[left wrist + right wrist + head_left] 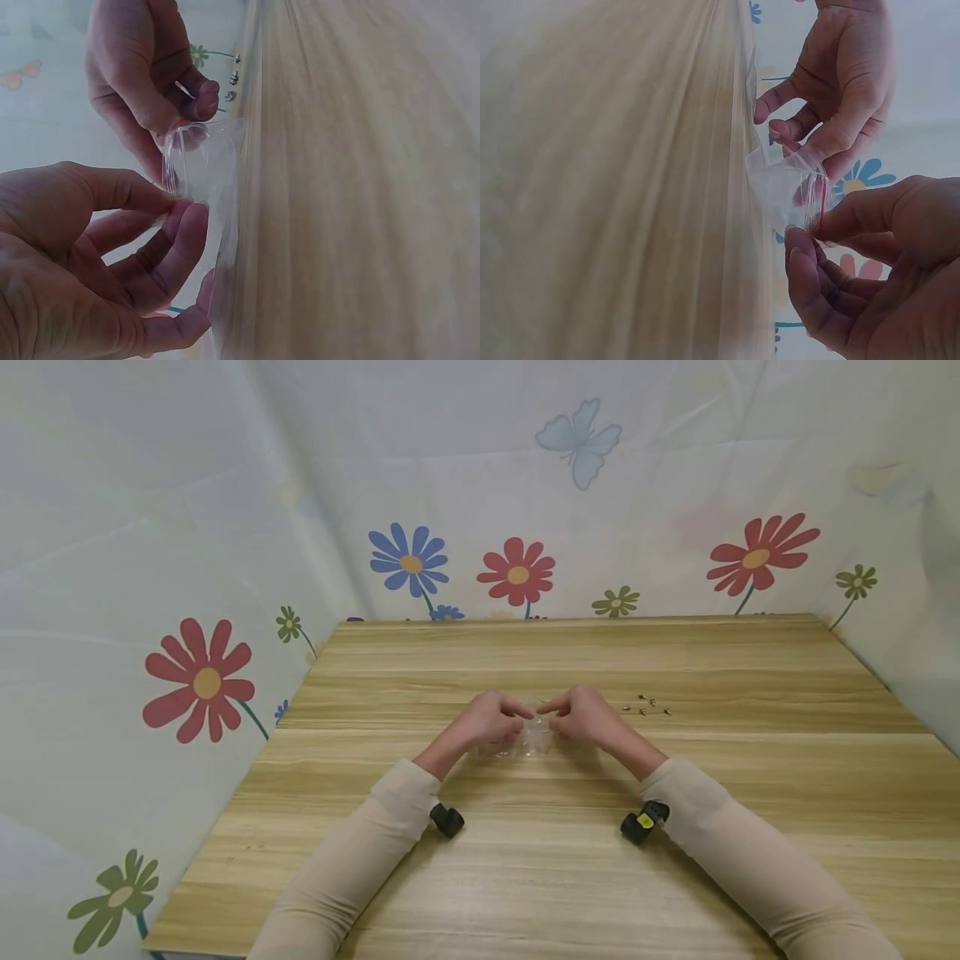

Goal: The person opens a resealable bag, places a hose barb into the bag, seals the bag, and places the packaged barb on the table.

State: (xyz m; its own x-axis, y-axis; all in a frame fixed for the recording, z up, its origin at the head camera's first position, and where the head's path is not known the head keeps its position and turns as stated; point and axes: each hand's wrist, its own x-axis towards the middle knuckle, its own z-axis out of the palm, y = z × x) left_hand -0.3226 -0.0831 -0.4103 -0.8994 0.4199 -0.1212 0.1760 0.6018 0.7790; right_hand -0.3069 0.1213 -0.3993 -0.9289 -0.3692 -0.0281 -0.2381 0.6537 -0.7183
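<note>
One clear bag | between left fingers and right fingers | both pinching its edge

And the clear bag is showing as thin plastic film, glossy and see-through, wrinkling in crisp creases, with a smooth red strip running along its edge! Below, the tabletop is looking like smooth wood grain, giving off a soft, satiny sheen. Over on it, the small pieces are glinting like shiny metal. The sleeves are reading as matt, soft cloth, folding lightly; the wrist cameras are passing for dark plastic. Behind, the printed backdrop is rippling smoothly, cloth or plastic being hard to tell.
</note>
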